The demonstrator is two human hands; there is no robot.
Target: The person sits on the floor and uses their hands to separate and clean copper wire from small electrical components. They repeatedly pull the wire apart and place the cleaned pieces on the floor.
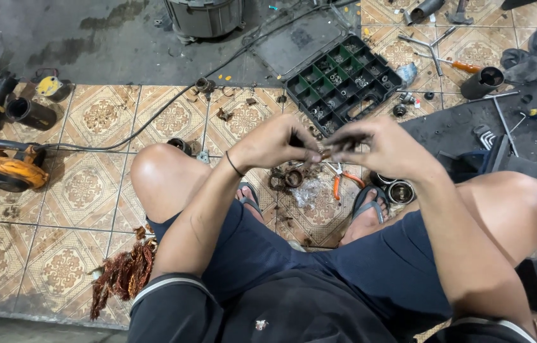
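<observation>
I sit on a patterned tile floor with my knees apart. My left hand (278,141) and my right hand (376,149) meet above my feet, fingers pinched together on a small dark part (327,152) held between them. The part is too small and blurred to name. A thin black band circles my left wrist. On the floor below the hands lie rusty metal rings and scraps (289,178) and orange-handled pliers (343,179).
A green compartment tray (342,79) of small parts lies ahead. An orange power tool (1,168) sits at the left, copper wire scraps (122,273) by my left thigh, a black cable (154,117) crosses the floor, and hand tools on a dark mat (472,124) lie at the right.
</observation>
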